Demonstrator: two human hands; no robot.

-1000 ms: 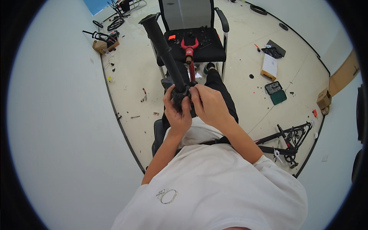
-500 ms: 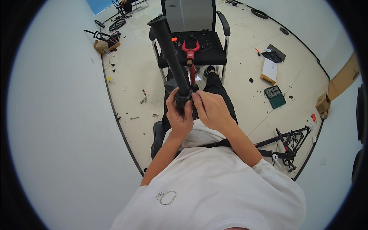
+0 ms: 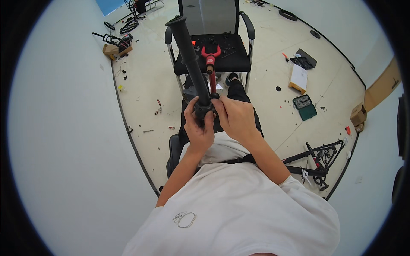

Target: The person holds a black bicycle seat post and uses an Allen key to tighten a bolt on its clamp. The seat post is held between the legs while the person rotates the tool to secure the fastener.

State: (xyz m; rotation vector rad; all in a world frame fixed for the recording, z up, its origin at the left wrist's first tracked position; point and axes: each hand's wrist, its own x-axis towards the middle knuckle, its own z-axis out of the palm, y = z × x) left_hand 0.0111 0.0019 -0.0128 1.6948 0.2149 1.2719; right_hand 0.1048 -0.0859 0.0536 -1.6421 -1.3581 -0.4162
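Place: a makeshift bicycle workshop in a bare, white-walled room.
Floor: pale tiles strewn with small parts and scraps.
At 4 o'clock: a black bike frame [image 3: 318, 160].
At 2 o'clock: an open green tool case [image 3: 305, 106].
At 12 o'clock: an office chair [image 3: 213, 47] holding parts.
At 11 o'clock: wheels [image 3: 128, 26].

I count one black tube [image 3: 192, 59], one black chair [image 3: 213, 47], one green case [image 3: 305, 106], two cardboard boxes [image 3: 358, 114].
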